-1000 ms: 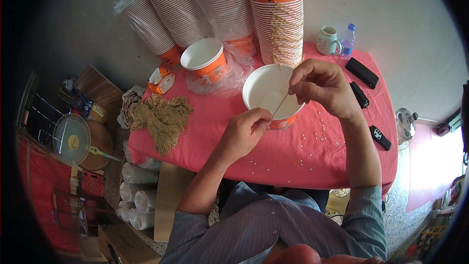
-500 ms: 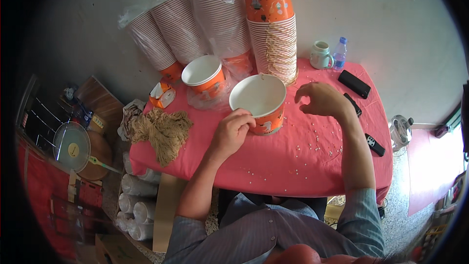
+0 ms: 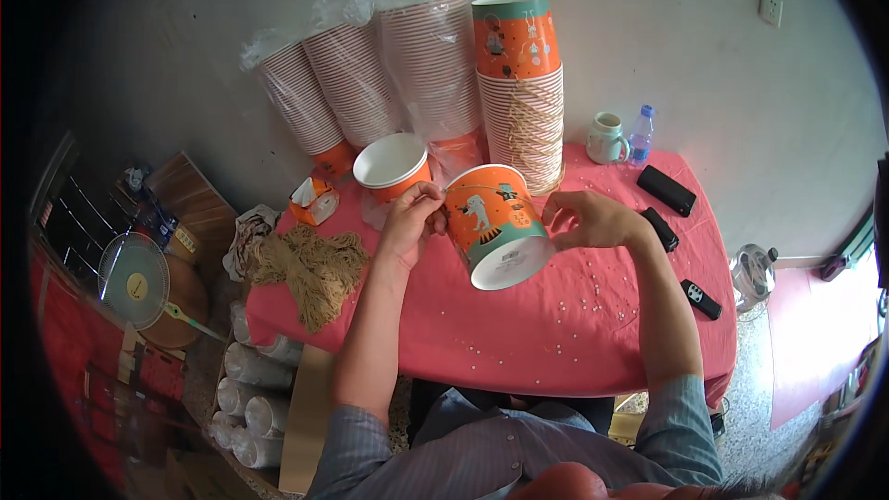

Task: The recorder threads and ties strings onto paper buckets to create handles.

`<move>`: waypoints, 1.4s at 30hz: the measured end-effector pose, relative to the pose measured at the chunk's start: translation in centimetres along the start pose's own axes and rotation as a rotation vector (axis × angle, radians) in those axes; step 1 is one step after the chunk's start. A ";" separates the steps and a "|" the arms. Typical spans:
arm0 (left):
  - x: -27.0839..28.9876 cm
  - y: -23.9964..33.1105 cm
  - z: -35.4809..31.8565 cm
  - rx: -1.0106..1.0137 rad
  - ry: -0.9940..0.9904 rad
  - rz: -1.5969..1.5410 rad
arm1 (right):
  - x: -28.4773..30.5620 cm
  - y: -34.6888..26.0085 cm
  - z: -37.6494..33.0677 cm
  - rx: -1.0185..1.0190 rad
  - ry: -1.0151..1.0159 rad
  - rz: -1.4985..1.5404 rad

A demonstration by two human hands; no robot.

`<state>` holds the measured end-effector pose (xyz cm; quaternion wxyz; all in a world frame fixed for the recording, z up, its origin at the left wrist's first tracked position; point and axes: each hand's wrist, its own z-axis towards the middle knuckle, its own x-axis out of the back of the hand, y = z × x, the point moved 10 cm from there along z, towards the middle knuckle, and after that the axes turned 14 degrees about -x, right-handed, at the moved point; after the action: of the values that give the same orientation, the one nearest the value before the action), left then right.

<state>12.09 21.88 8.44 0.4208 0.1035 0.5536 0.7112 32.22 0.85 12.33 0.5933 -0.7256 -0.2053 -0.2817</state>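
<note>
An orange tub [image 3: 482, 215] is held tilted over the middle of the surface [image 3: 454, 338], its white base turned toward the near edge and its mouth toward the far edge; whether the surface is touched by it cannot be told; on its left, the tub is grasped near the rim by the left hand [image 3: 410, 225]; on its right, the right hand [image 3: 597, 219] is held curled at the wall, near the base, and whether anything is gripped by it cannot be told; a thin cord [image 3: 482, 183] is seen across the tub, just below the rim.

Beyond the left hand, a nested pair [image 3: 389, 163] of similar tubs is stood upright; along the far edge, three stacks [image 3: 431, 74] are wrapped in clear plastic, and beside them a taller, unwrapped pile [image 3: 519, 42] is placed, with looped cords hung down its side; near the far right corner, a mug [image 3: 604, 143] and a bottle [image 3: 642, 136] are set close together; along the right edge, a black case [image 3: 667, 190], a smaller black object [image 3: 660, 229] and a black remote [image 3: 701, 299] are laid; near the left edge, a tan bundle [image 3: 315, 273] is heaped, with an orange packet [image 3: 313, 202] just behind it; white bits [image 3: 595, 294] are scattered toward the near and right edges.
</note>
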 end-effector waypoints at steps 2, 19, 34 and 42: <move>0.2 -1.2 0.6 0.059 -0.026 -0.063 | 0.2 -0.2 0.2 0.013 0.056 -0.014; 0.3 -1.4 0.7 -0.707 0.008 1.075 | 11.6 -4.2 -6.1 0.254 0.616 0.862; 0.2 -1.3 0.1 -0.743 -0.039 1.119 | 31.2 -16.0 5.4 0.117 0.790 0.688; -0.1 -1.3 0.0 -0.768 -0.053 1.131 | 30.8 -14.4 11.7 -0.060 0.764 0.707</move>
<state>12.76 21.81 7.31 0.0047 0.2373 0.1124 0.9649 48.36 14.22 41.60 0.6638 -0.6126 0.2918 -0.3146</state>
